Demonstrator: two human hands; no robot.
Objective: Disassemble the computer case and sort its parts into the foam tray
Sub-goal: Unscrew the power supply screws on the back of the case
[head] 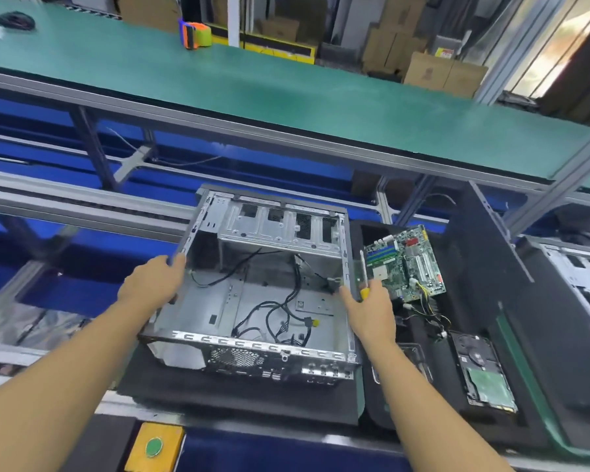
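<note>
Computer case: the open grey sheet-metal computer case [218, 301] lay open side up at the centre on a black foam pad [235, 396], its perforated rear panel toward 6 o'clock and its drive cage toward 12
Left hand: the left hand [150, 284] gripped the case's 9 o'clock wall, fingers curled over the rim
Right hand: the right hand [372, 308] was at the 3 o'clock wall, closed round a yellow-handled screwdriver [365, 292] whose shaft pointed toward 12, with one straight finger lying along the wall's rim
Inside the case: loose black cables [280, 308] trailed over the floor, one ending in a yellow plug [315, 322]
Foam tray: the black foam tray [450, 427] sat just beside the case at 3 o'clock; the right forearm crossed its near left pocket and hid what lay there
Tray contents: a green motherboard [406, 264] lay at the tray's 12 o'clock end and a dark hard drive [484, 373] toward 5 o'clock, with yellow and black wires [426, 301] between them
In the way: a large black panel [491, 267] stood tilted along the tray's 3 o'clock side, with a second metal case [576, 267] beyond it
Further off: a green-topped bench [252, 86] ran across at 12 o'clock carrying an orange and blue tape dispenser [196, 35]; brown cardboard boxes [433, 71] were stacked toward 1 o'clock; a yellow box with a green button [155, 447] sat at 7 o'clock
</note>
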